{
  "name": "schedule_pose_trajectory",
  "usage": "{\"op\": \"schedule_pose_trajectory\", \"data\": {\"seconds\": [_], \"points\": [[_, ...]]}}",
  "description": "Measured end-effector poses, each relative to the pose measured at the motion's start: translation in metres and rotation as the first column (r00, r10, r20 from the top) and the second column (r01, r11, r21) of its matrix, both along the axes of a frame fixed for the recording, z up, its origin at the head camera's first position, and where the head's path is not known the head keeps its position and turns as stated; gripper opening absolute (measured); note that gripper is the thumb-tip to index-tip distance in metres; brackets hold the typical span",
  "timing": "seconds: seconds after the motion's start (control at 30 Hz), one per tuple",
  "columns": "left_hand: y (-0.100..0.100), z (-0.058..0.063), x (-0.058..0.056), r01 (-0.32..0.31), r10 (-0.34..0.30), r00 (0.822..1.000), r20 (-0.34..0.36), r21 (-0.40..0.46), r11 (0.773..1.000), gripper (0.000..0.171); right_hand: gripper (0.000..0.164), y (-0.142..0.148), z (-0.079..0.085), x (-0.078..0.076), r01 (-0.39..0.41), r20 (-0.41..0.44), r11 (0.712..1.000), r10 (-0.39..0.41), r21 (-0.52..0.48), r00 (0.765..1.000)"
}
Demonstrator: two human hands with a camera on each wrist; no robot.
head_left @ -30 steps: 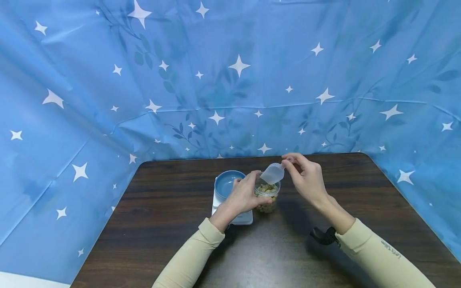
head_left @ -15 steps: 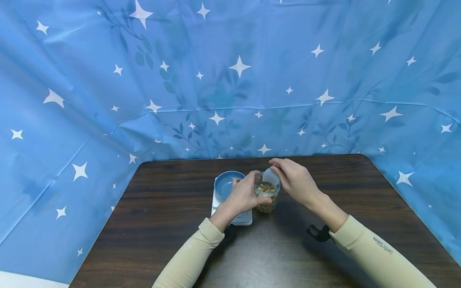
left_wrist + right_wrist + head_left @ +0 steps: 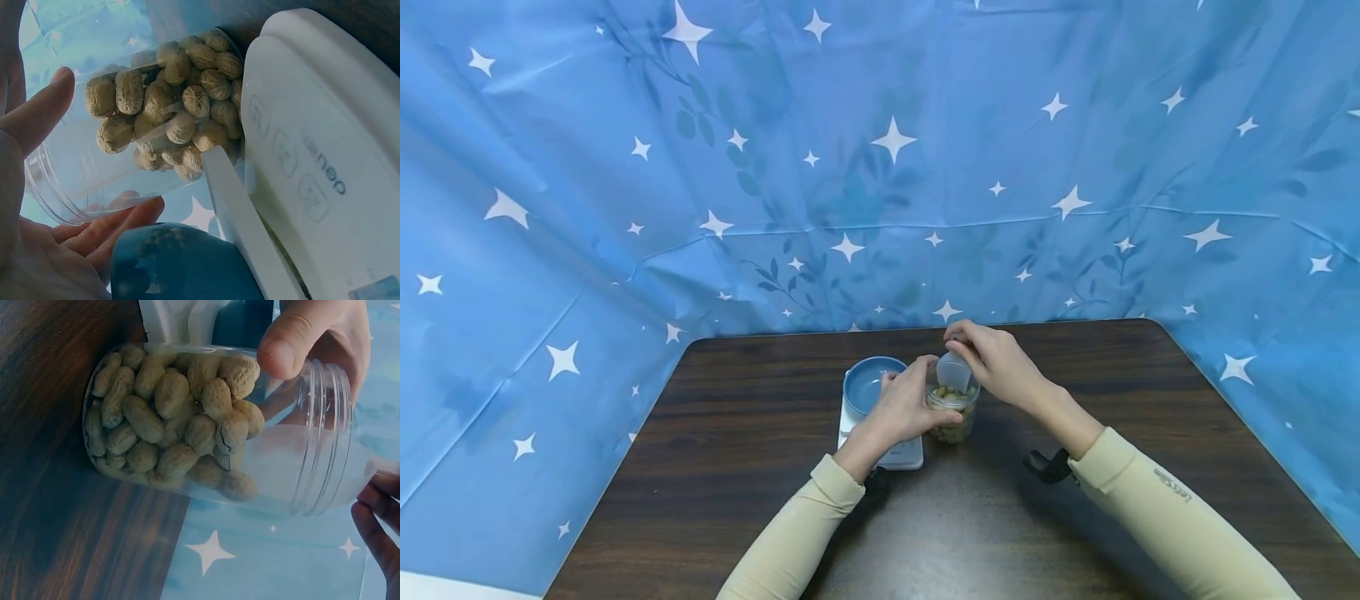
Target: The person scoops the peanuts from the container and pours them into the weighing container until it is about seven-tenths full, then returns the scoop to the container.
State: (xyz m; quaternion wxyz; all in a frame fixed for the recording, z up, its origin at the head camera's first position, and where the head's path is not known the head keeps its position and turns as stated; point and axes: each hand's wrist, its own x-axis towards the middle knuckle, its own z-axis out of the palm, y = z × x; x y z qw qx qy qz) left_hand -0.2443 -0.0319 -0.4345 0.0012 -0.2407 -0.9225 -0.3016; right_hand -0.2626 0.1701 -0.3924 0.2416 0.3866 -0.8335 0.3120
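Observation:
A clear plastic jar (image 3: 951,433) stands on the table with unshelled peanuts (image 3: 172,394) in its lower part. My left hand (image 3: 904,403) holds it from the left near the mouth, thumb and fingers spread around the wall. Between the fingertips of my right hand (image 3: 1000,365) is the handle of a translucent scoop (image 3: 953,372). The scoop points down through the jar's mouth; in the right wrist view its bowl shows inside the wall, close to the topmost peanuts. Part of the handle is hidden behind the fingers.
Just left of the jar sits a white kitchen scale (image 3: 312,112) with a blue bowl (image 3: 863,383) on it. My left forearm passes over the scale's front part. A dark wooden table (image 3: 737,417) lies beneath, and a blue star-patterned curtain (image 3: 850,167) hangs behind.
My right hand has moved left and brought the scoop from a slant over the jar's rim to pointing down inside it. My left hand stays on the jar.

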Motion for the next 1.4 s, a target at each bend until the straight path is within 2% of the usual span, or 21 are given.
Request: {"op": "schedule_pose_trajectory", "data": {"seconds": [0.13,0.4,0.53,0.7,0.93,1.17,1.4], "points": [[0.0,-0.002,-0.001,0.003,-0.003,1.0,0.008,0.017,1.0,0.097,0.008,0.0,0.0,-0.001,-0.002,0.012,1.0,0.002,-0.012,1.0],[0.0,-0.002,-0.001,0.004,-0.004,1.0,0.004,0.024,1.0,0.097,0.01,-0.003,-0.007,0.002,0.07,-0.018,0.995,-0.072,-0.076,0.997],[0.001,-0.002,-0.002,0.005,-0.005,1.0,0.006,0.027,1.0,0.097,0.018,-0.002,-0.009,0.001,0.064,-0.025,0.99,-0.068,-0.129,0.997],[0.0,-0.004,-0.001,-0.001,0.001,1.0,0.003,0.029,1.0,0.096,0.018,0.001,-0.01,-0.007,0.046,-0.012,0.983,-0.049,-0.176,0.999],[0.0,-0.003,-0.003,0.011,-0.01,1.0,-0.007,0.02,1.0,0.099,0.016,-0.007,-0.008,-0.013,-0.008,-0.037,0.998,0.005,-0.065,0.999],[-0.001,-0.002,-0.002,0.005,-0.004,1.0,-0.009,0.012,1.0,0.095,0.01,-0.004,-0.011,-0.013,0.059,0.019,0.992,-0.057,-0.114,0.998],[0.0,-0.002,-0.002,0.005,-0.005,1.0,-0.008,0.026,1.0,0.093,0.007,-0.001,-0.015,-0.013,0.125,0.095,0.972,-0.107,-0.199,0.99]]}}
